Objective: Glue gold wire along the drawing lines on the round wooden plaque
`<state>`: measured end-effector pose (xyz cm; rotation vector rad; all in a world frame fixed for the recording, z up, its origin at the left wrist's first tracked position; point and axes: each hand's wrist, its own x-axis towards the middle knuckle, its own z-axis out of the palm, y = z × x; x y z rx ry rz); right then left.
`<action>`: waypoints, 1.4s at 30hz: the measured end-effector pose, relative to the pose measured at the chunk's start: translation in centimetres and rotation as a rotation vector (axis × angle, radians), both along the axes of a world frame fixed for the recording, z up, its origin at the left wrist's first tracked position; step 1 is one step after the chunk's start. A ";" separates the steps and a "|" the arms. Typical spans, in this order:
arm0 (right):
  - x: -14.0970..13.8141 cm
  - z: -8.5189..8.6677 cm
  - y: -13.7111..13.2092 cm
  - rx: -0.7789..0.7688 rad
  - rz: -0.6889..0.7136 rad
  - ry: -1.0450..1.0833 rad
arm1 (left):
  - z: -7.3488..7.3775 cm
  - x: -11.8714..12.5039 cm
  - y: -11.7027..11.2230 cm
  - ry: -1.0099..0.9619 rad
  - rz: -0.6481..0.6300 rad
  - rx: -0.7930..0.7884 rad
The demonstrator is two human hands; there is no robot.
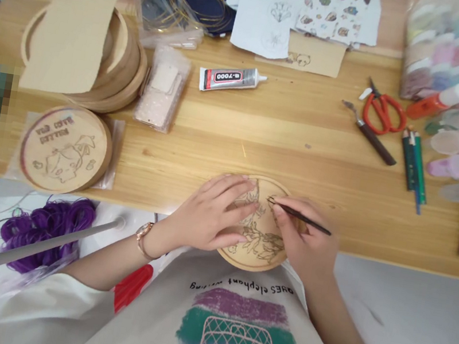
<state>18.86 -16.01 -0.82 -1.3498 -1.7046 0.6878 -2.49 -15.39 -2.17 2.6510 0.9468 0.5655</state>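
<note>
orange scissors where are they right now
In the head view, the orange-handled scissors lie toward the right of the light wooden table, just beside a dark-handled metal tool and left of an orange bottle with a white cap.

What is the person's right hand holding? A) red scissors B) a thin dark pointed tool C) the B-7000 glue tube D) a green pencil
B: the right hand pinches the thin dark pointed tool, with its tip on the round wooden disc.
</note>
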 end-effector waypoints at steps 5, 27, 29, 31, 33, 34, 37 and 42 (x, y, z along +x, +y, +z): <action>-0.6 -0.5 0.3 -0.031 0.031 -0.014 | -0.2 0.1 0.0 0.022 -0.007 -0.014; -1.3 -0.6 0.6 -0.026 0.007 -0.040 | -0.2 0.2 0.1 -0.005 0.013 -0.046; -1.3 -0.6 0.5 -0.028 0.005 -0.045 | -0.1 0.3 0.1 -0.001 0.016 -0.055; -1.3 -0.6 0.6 -0.023 0.011 -0.048 | -0.1 0.3 0.1 0.003 0.015 -0.065; -1.3 -0.6 0.6 -0.019 0.016 -0.047 | -0.1 0.3 0.1 0.002 0.014 -0.070; -1.4 -0.6 0.6 -0.016 0.017 -0.046 | -0.1 0.3 0.1 0.000 0.015 -0.070; -1.4 -0.6 0.6 -0.009 0.020 -0.047 | -0.1 0.3 0.2 0.002 0.014 -0.075; -1.5 -0.7 0.5 -0.020 0.030 -0.025 | -0.1 0.3 0.1 0.011 0.019 -0.088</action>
